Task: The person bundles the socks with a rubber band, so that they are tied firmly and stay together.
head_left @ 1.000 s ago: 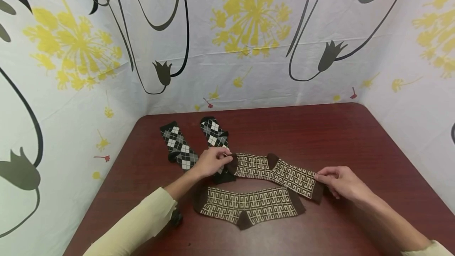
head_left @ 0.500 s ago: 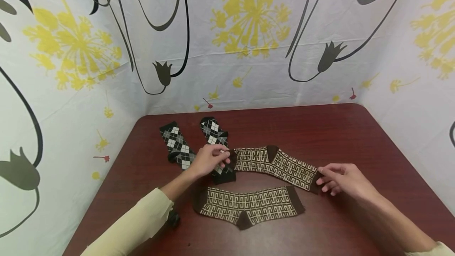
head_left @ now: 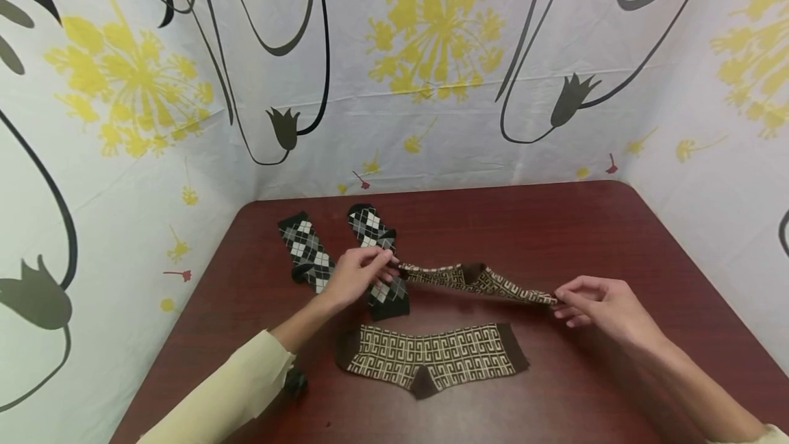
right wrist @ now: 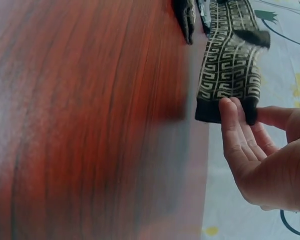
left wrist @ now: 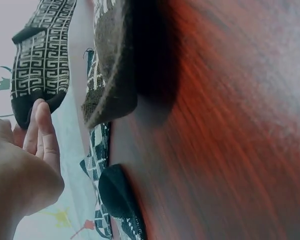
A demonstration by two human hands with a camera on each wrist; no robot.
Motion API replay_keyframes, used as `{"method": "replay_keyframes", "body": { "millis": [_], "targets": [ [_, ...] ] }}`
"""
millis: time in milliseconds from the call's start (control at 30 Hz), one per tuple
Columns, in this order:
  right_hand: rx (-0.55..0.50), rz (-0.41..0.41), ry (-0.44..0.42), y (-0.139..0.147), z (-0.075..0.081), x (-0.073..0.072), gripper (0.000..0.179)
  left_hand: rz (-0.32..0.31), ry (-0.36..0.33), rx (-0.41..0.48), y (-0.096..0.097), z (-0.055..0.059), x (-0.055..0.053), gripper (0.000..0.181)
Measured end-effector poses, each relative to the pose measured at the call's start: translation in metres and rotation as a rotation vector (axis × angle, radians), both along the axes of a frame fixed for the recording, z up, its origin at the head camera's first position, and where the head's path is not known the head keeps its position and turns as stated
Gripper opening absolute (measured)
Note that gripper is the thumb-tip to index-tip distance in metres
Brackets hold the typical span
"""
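A brown patterned sock (head_left: 444, 278), broadside half a second ago, now tips nearly edge-on, held above the red-brown table (head_left: 555, 225); the left hand (head_left: 354, 276) and right hand (head_left: 607, 303) each pinch one end, thumb and fingertips drawn together, a matching sock (head_left: 431, 356) lying nearer

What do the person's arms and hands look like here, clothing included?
The left hand and right hand are bare; no gloves or rings show. The left sleeve is plain pale yellow-cream and stops short of the wrist. Only the edge of the right sleeve shows, similarly pale.
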State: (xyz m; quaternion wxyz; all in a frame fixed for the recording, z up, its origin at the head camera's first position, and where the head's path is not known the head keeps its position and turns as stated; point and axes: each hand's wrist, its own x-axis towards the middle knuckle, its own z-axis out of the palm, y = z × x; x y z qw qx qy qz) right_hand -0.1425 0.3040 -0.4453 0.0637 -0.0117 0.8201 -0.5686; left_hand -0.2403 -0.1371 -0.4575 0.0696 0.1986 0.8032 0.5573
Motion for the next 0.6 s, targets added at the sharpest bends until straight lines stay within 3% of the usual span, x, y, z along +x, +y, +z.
{"method": "replay_keyframes", "body": {
  "millis": [100, 267, 600],
  "targets": [
    [0.004, 0.007, 0.031, -0.001, 0.001, 0.000, 0.025, 0.018, 0.019, -0.031, -0.002, 0.002, 0.004, 0.021],
    [0.019, 0.025, 0.090, -0.004, 0.001, 0.001, 0.022, -0.003, 0.008, -0.055, -0.006, 0.005, 0.013, 0.010],
    [0.058, 0.083, 0.157, -0.016, 0.007, 0.007, 0.024, -0.044, -0.024, -0.037, -0.026, 0.017, 0.040, 0.022]
  ]
}}
